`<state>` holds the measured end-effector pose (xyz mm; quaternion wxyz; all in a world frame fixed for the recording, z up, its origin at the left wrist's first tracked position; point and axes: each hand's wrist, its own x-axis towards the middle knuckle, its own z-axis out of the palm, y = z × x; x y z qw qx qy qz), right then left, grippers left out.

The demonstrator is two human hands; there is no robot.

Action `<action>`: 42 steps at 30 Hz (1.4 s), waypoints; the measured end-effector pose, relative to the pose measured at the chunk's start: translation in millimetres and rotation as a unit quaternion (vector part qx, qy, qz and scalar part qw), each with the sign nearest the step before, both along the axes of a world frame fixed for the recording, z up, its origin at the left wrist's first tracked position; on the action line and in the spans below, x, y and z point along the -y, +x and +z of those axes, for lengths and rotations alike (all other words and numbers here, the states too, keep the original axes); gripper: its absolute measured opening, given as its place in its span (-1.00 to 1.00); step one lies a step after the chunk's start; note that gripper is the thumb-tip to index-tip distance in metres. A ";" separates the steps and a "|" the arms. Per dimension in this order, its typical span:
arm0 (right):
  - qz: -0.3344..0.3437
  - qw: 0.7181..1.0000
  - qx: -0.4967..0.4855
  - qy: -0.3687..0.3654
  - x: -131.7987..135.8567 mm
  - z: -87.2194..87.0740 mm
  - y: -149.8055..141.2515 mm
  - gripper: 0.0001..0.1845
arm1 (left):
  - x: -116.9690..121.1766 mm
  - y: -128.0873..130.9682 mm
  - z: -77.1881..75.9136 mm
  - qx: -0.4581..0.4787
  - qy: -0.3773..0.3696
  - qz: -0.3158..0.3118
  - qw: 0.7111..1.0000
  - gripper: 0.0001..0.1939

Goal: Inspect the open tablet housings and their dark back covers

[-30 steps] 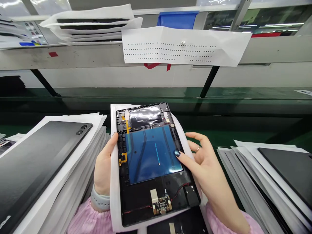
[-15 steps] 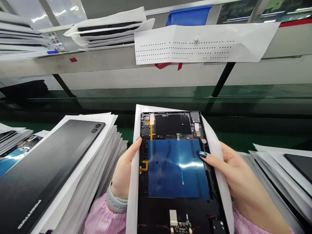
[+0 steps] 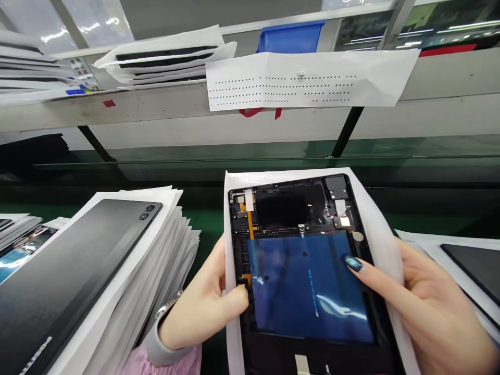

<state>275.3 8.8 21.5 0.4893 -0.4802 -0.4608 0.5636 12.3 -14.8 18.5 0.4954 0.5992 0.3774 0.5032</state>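
I hold an opened tablet [image 3: 300, 208], back cover off, with a blue battery film [image 3: 304, 286] and black circuit area showing. It lies on a white paper sheet [image 3: 377, 224]. My left hand [image 3: 203, 312] grips its left edge, thumb pressed on the frame by an orange flex cable. My right hand [image 3: 425, 307] grips the right edge through the paper, thumb resting on the blue film.
A tall stack of paper-separated tablet back covers [image 3: 78, 271] stands at the left, a lower stack [image 3: 469, 260] at the right. Behind runs a green conveyor [image 3: 273, 166]. A shelf above carries a dotted white sheet [image 3: 308, 78], a blue bin [image 3: 291, 36] and more stacked parts [image 3: 164, 54].
The tablet has come nearer and shifted right and down in view. My left thumb has moved onto the frame's left edge. My right hand keeps its hold.
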 end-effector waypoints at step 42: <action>-0.066 0.992 0.063 0.082 7.7 22.5 4.4 -0.55 | 16.1 10.7 5.3 0.036 -0.128 0.054 0.990 -0.44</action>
